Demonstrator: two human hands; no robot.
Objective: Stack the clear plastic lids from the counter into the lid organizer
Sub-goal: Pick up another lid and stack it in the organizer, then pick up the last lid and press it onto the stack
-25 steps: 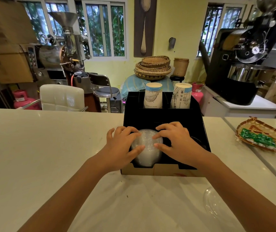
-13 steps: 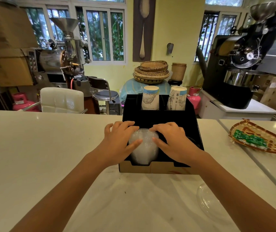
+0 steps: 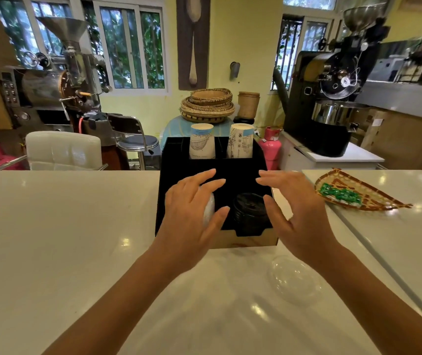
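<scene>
A black lid organizer [image 3: 165, 201] stands on the white counter [image 3: 64, 226] in front of me. A stack of clear plastic lids [image 3: 209, 210] sits in its front left slot, mostly hidden by my left hand [image 3: 192, 213], which hovers over it with fingers spread. A stack of black lids [image 3: 249, 210] fills the front right slot. My right hand [image 3: 297, 213] is lifted off to the right of the organizer, fingers apart and holding nothing. One clear dome lid [image 3: 294, 278] lies on the counter under my right forearm.
Two paper cup stacks [image 3: 202, 144] stand in the organizer's rear slots. A woven tray [image 3: 373, 198] with green packets lies on the counter at right. Beyond the counter are a white chair [image 3: 64, 149], a stool and roasting machines.
Both hands have come off the clear lid stack and spread apart. The right hand moved right, uncovering the black lids. The stack stays in the left slot.
</scene>
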